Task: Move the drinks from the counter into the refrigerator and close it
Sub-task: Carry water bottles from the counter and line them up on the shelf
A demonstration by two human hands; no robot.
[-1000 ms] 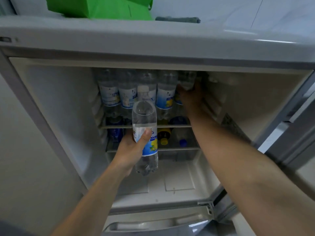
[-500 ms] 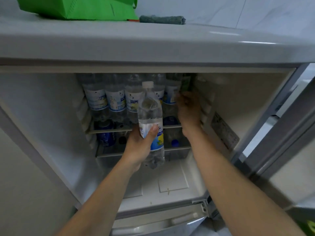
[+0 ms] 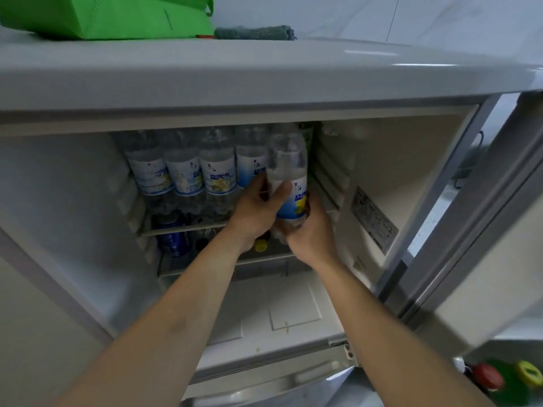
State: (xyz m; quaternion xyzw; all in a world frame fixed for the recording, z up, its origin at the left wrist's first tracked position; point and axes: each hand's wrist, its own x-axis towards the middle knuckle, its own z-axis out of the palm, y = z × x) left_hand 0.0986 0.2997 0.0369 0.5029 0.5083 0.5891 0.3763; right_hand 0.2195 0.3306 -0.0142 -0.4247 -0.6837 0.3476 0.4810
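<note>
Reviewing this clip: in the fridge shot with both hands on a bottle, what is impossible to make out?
All in the head view:
- Held bottle: base hidden by the left hand and right hand, so whether it rests on the top shelf is unclear.
- Its cap: lost in shadow under the fridge's upper edge.
- Labels on the shelved bottles: print too blurred to read.
- Lower shelf items: mostly hidden by the shelf and arms.

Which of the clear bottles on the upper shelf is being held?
The rightmost bottle, in front of the row: the left hand and right hand both grip it; the other four stand untouched.
</note>
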